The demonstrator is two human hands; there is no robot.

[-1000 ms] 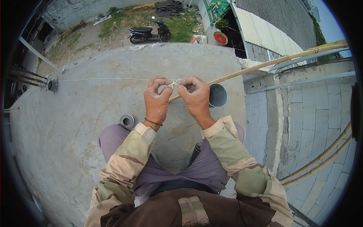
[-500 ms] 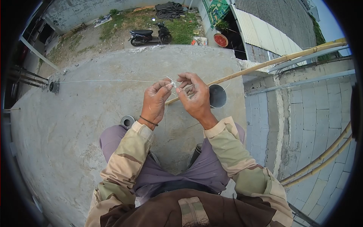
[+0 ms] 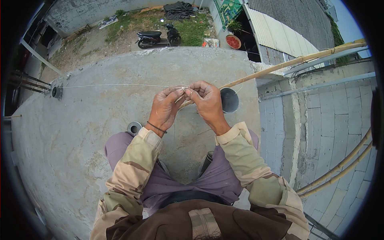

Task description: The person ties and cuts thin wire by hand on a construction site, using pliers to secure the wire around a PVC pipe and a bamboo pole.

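Observation:
A thin white string (image 3: 116, 85) runs from the left across the slab to my hands. My left hand (image 3: 165, 105) pinches it between thumb and forefinger. Close against it, my right hand (image 3: 206, 101) pinches the same string, the fingertips of both hands nearly touching. A small white tangle shows between the fingertips; its exact form is too small to make out. Behind my hands lies a bamboo pole (image 3: 256, 76), slanting up to the right. Just right of my right hand is a dark grey round bucket or pipe end (image 3: 229, 100).
Grey concrete slab (image 3: 72, 132) spreads under me. A short grey pipe piece (image 3: 135, 128) stands by my left knee. At the far left, a dark round pipe end (image 3: 57, 92) sits beside rebar (image 3: 30, 82). Beyond the slab edge are a motorbike (image 3: 159, 39) and a block wall (image 3: 328, 120).
My right hand's fingers have come in from loosely apart to a pinch on the string, meeting the left fingertips. The loose white loop between the hands has drawn in smaller.

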